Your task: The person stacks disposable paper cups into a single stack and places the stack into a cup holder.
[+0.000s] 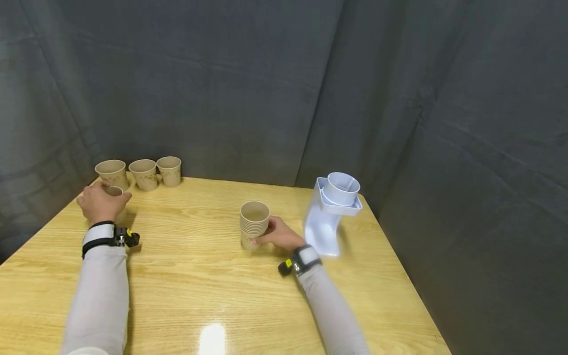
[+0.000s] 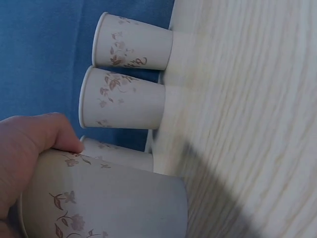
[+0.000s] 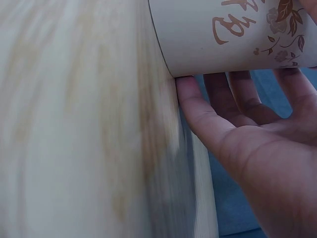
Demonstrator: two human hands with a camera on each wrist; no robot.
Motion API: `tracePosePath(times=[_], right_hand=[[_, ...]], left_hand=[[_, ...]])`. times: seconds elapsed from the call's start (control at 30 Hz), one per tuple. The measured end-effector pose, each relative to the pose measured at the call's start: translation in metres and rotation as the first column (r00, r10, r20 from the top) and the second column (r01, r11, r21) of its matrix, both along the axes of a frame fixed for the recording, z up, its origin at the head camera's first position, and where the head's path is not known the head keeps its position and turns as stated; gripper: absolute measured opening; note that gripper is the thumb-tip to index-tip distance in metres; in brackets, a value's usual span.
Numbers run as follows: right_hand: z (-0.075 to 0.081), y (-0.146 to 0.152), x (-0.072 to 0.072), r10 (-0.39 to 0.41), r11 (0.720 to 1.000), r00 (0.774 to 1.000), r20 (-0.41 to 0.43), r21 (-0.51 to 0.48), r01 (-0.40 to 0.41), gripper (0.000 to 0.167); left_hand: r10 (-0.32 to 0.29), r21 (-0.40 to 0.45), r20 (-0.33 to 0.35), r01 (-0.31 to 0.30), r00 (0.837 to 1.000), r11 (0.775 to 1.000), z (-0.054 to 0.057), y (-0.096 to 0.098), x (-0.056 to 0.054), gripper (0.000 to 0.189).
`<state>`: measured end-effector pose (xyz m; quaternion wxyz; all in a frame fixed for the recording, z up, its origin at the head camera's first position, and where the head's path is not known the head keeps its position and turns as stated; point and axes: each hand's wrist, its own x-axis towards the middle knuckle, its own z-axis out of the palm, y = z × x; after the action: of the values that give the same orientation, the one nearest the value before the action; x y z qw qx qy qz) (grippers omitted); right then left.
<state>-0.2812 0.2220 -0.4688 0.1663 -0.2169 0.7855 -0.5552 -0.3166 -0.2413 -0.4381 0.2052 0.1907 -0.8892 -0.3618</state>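
Note:
At the left of the table, my left hand [image 1: 98, 202] holds a beige paper cup [image 2: 114, 198] by its rim end; a brown flower print runs over its side. Just behind it stand three more upright paper cups, the left cup [image 1: 112, 172], the middle cup [image 1: 144, 175] and the right cup [image 1: 169, 171]. Near the table's middle, my right hand [image 1: 284, 235] grips an upright stack of nested paper cups [image 1: 254, 227] low on its right side. In the right wrist view the thumb lies against the lowest cup [image 3: 223, 39], close to its base.
A white plastic stand with a round tube on top [image 1: 340, 190] is on the table right of my right hand. Dark grey cloth [image 1: 213, 88] hangs behind the wooden table [image 1: 191, 276] and along its sides.

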Motion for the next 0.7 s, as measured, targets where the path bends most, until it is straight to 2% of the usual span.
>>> tracePosePath(times=[0.2,0.33,0.57,0.63,0.7], right_hand=[[-0.001,0.0,-0.002,0.013,1.0,1.0,0.018,-0.025,-0.012,0.064],[0.0,0.0,-0.002,0.013,1.0,1.0,0.006,-0.019,-0.013,0.063],[0.002,0.0,0.0,0.012,1.0,1.0,0.0,-0.013,-0.012,0.062],[0.002,0.0,0.0,0.018,1.0,1.0,-0.001,-0.016,-0.018,0.062],[0.002,0.001,0.001,0.021,1.0,1.0,-0.003,-0.017,-0.021,0.062]], left_hand=[[-0.024,0.052,0.075,0.02,0.997,0.998,0.002,0.003,0.008,0.06],[-0.049,0.062,0.096,0.043,0.994,0.997,0.006,0.005,0.012,0.061],[-0.12,-0.022,0.094,0.122,0.988,0.992,0.009,0.004,0.017,0.06],[-0.151,-0.045,0.103,0.157,0.983,0.987,0.011,0.004,0.019,0.06],[-0.202,-0.06,0.132,0.211,0.971,0.976,0.015,0.005,0.02,0.06]])
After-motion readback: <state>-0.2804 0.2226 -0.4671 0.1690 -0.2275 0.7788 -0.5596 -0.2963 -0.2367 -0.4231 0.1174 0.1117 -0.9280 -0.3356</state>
